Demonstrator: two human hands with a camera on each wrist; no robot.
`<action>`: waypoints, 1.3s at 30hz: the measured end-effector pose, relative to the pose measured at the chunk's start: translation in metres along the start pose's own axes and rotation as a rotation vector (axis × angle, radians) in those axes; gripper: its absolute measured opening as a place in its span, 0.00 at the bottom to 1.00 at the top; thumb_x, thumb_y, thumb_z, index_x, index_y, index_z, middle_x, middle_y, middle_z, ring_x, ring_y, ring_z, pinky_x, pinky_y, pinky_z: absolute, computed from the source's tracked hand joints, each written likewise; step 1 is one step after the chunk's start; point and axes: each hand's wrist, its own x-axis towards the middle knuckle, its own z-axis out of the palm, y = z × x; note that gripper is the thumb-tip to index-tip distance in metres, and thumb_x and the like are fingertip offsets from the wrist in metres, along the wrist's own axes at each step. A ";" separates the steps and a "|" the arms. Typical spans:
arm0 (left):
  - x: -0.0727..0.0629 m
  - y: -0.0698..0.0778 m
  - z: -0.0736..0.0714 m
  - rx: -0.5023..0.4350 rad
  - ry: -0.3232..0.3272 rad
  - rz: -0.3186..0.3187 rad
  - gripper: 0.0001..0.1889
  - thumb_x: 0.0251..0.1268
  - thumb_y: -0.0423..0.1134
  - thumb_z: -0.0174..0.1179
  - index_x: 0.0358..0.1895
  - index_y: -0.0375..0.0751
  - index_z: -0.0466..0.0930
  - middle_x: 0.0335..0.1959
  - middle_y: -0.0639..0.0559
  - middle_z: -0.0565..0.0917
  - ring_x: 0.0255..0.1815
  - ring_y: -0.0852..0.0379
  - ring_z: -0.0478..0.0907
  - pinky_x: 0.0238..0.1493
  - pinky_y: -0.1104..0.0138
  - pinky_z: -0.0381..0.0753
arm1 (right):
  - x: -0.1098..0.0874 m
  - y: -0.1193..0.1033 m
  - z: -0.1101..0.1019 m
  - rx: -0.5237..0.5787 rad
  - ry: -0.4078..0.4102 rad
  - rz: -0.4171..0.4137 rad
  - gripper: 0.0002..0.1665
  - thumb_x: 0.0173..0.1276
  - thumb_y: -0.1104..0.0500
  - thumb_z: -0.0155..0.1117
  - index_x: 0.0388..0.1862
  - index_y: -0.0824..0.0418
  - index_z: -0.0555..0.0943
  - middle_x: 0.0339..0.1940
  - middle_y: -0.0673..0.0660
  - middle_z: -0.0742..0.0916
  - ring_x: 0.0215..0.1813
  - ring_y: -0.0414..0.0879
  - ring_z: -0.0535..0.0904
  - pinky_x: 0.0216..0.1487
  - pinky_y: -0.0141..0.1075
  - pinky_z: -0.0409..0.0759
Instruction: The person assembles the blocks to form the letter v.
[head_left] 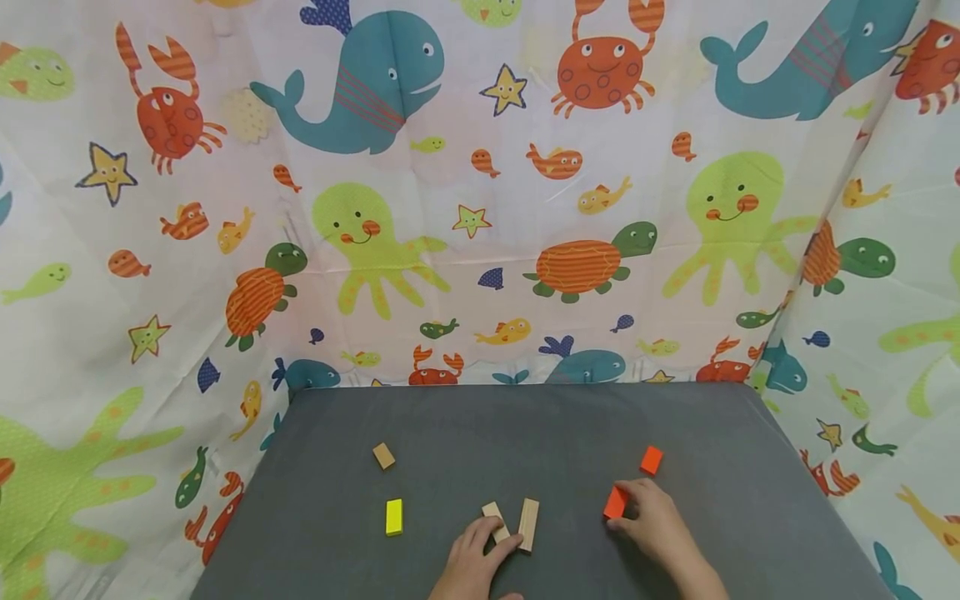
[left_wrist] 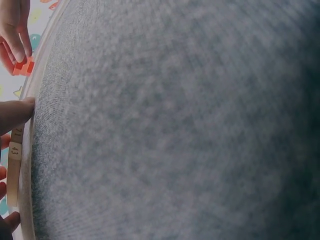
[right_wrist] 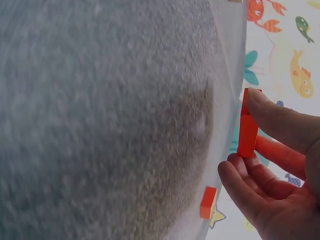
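In the head view my left hand [head_left: 474, 557] is at the front middle of the table, its fingers and thumb about a plain wooden block [head_left: 496, 522]. A second wooden block [head_left: 528, 525] stands close to the thumb. The left wrist view shows the thumb [left_wrist: 20, 112] and fingertips on either side of a wooden block [left_wrist: 14, 172] marked 43. To the right, my right hand [head_left: 651, 518] pinches a red block [head_left: 615, 502] between thumb and fingers. The right wrist view shows this red block [right_wrist: 248, 135] upright in the hand. Another red block [head_left: 651, 460] lies just beyond it.
On the left of the grey table [head_left: 322, 467] lie a yellow block [head_left: 394, 517] and a small wooden block [head_left: 384, 456]. A curtain [head_left: 480, 175] printed with sea animals hangs behind the table and along both sides.
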 end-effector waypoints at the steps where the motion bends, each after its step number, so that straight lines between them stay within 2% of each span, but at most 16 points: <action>1: 0.000 0.000 0.000 0.004 0.005 0.004 0.33 0.65 0.71 0.53 0.72 0.69 0.68 0.69 0.53 0.66 0.69 0.47 0.66 0.57 0.40 0.75 | 0.000 -0.001 0.001 0.005 0.000 0.003 0.39 0.47 0.56 0.85 0.58 0.68 0.82 0.51 0.62 0.84 0.46 0.52 0.84 0.48 0.51 0.83; 6: 0.001 0.000 -0.001 -0.010 -0.007 0.001 0.33 0.66 0.71 0.54 0.72 0.69 0.67 0.70 0.52 0.66 0.69 0.46 0.65 0.58 0.39 0.74 | 0.002 -0.003 0.007 0.039 0.006 0.004 0.39 0.47 0.57 0.85 0.59 0.67 0.82 0.51 0.62 0.84 0.45 0.53 0.84 0.48 0.51 0.84; 14: 0.002 -0.001 -0.001 -0.015 -0.029 -0.023 0.34 0.65 0.72 0.53 0.73 0.72 0.66 0.70 0.53 0.65 0.70 0.46 0.64 0.60 0.39 0.73 | 0.007 -0.008 0.010 0.031 -0.014 -0.003 0.39 0.48 0.57 0.85 0.59 0.67 0.82 0.52 0.62 0.84 0.47 0.53 0.84 0.49 0.52 0.84; 24: 0.004 -0.002 -0.001 -0.017 -0.043 -0.033 0.34 0.63 0.73 0.54 0.72 0.73 0.65 0.71 0.55 0.65 0.71 0.46 0.63 0.60 0.38 0.73 | 0.013 -0.016 0.011 0.025 0.015 -0.038 0.38 0.47 0.57 0.85 0.58 0.67 0.82 0.52 0.61 0.84 0.47 0.53 0.84 0.51 0.52 0.83; 30: 0.004 -0.002 -0.001 -0.019 -0.034 -0.024 0.33 0.64 0.73 0.54 0.72 0.74 0.65 0.70 0.55 0.65 0.71 0.47 0.64 0.60 0.38 0.73 | 0.016 -0.023 0.010 0.031 0.004 -0.045 0.38 0.48 0.56 0.85 0.59 0.67 0.82 0.52 0.61 0.84 0.48 0.52 0.83 0.52 0.52 0.82; 39: 0.003 -0.003 0.002 -0.022 -0.019 -0.021 0.32 0.65 0.73 0.53 0.72 0.74 0.66 0.70 0.55 0.65 0.70 0.47 0.64 0.58 0.39 0.74 | 0.022 -0.033 0.016 0.053 0.009 -0.056 0.38 0.48 0.56 0.85 0.58 0.66 0.82 0.53 0.61 0.84 0.53 0.56 0.81 0.56 0.55 0.80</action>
